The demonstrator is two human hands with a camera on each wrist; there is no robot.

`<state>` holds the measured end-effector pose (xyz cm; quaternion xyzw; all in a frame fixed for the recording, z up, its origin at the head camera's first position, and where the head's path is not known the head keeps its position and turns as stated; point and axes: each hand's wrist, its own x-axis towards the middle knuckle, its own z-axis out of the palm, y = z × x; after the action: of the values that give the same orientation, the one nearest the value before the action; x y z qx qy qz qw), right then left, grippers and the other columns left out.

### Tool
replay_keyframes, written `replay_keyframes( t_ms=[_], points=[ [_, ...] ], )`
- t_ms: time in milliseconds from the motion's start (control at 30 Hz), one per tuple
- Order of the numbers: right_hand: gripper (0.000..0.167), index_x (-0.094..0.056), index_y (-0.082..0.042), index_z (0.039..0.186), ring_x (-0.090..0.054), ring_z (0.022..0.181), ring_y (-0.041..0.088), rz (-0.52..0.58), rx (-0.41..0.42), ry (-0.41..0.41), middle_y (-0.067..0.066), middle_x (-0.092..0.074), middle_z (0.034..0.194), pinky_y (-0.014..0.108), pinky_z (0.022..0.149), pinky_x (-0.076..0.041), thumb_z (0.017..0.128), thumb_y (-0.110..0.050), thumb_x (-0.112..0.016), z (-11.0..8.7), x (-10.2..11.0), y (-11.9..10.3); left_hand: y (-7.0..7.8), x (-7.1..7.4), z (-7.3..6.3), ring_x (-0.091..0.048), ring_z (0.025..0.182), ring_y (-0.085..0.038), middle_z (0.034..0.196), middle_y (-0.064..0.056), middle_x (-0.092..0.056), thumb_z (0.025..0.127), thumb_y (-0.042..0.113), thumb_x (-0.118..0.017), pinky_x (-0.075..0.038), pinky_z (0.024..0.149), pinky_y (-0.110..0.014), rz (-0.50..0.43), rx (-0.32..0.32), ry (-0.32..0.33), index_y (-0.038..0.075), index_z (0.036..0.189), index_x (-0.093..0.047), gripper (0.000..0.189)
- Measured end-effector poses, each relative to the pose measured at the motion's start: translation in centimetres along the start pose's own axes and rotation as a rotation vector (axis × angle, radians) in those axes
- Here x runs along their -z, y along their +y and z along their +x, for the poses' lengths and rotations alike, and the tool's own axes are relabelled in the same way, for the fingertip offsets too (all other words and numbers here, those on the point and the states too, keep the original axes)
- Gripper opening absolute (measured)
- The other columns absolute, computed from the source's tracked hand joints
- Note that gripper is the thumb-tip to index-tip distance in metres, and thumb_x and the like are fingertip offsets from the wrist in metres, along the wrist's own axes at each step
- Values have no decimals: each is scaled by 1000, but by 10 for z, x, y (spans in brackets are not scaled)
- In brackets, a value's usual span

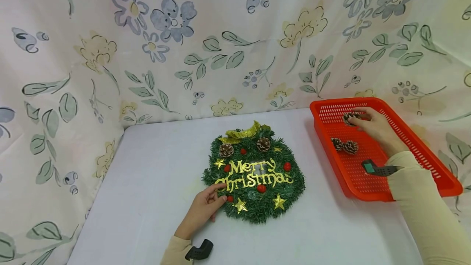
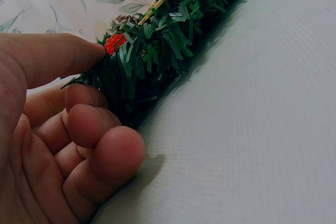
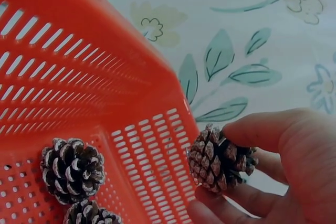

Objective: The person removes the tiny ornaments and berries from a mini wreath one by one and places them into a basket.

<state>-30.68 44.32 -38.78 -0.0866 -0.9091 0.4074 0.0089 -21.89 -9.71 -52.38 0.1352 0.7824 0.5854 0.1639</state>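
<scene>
Right hand [image 1: 375,128] has its grip tight on a pine cone [image 3: 212,161] at the far end of the red basket [image 1: 368,195]. Two more cones [image 1: 351,147] sit by its left edge. Left of the basket, past some table [image 1: 315,146], the left hand [image 1: 200,209] pinches a wreath [image 1: 254,175] edge.

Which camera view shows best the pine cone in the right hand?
The right wrist view. The pine cone appears large and detailed there, held by the right hand. The head view shows it small and partly covered by the hand; the left wrist view does not show it.
</scene>
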Motion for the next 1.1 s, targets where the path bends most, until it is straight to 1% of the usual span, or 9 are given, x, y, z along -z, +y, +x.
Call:
replay_keyframes(
  t_ms=[100,233,333,400,600,700,933,1100],
  points=[
    [76,-34,-7,155,-59,95,14,4,-23,-13,14,-51,135,40,88,-46,100,-56,-54,0,0,0,0,0,0,-47,44,-8,69,2,-46,100,31,-66,-51,48,-29,6,-6,0,20,143,-57,45],
    [76,-32,-5,155,-58,108,30,13,-53,-42,26,-44,146,51,95,-45,101,-55,-53,1,-1,0,-1,1,0,-46,43,-7,68,2,-46,100,30,-66,-51,48,-29,9,-12,0,19,143,-56,46],
    [78,-31,-4,155,-54,117,40,6,-68,-65,30,-40,150,60,100,-44,101,-57,-52,2,-2,1,-1,1,0,-46,43,-7,68,2,-46,100,31,-66,-51,48,-30,4,-11,-2,19,143,-56,46],
    [80,-30,-3,155,-52,120,43,-2,-72,-75,31,-39,151,63,102,-42,100,-58,-52,2,-2,2,-1,1,0,-46,43,-7,69,2,-46,100,32,-66,-51,48,-29,-1,-6,-2,19,143,-56,46],
    [86,-27,-1,157,-48,125,46,1,-81,-98,34,-34,154,70,108,-35,99,-58,-54,2,-1,6,-1,1,0,-46,44,-8,69,1,-46,100,32,-66,-51,48,-30,-3,0,-1,18,143,-56,47],
    [88,-26,-1,158,-47,126,46,-1,-97,-90,34,-33,155,71,109,-32,98,-59,-55,3,-2,9,-1,0,0,-46,44,-8,70,1,-46,100,32,-67,-51,47,-30,-4,8,0,19,143,-56,47],
    [82,-28,1,156,-47,125,48,8,-85,-77,35,-35,153,67,109,-36,101,-54,-54,6,-5,13,-1,0,0,-46,43,-8,70,1,-47,99,32,-67,-52,48,-31,-4,12,1,19,143,-57,47],
    [81,-29,0,155,-43,130,50,-8,-101,-74,36,-34,153,70,111,-34,101,-54,-54,9,-6,16,-1,1,0,-46,43,-8,70,1,-47,99,32,-67,-52,48,-31,-2,12,1,19,143,-57,47]
  ],
)
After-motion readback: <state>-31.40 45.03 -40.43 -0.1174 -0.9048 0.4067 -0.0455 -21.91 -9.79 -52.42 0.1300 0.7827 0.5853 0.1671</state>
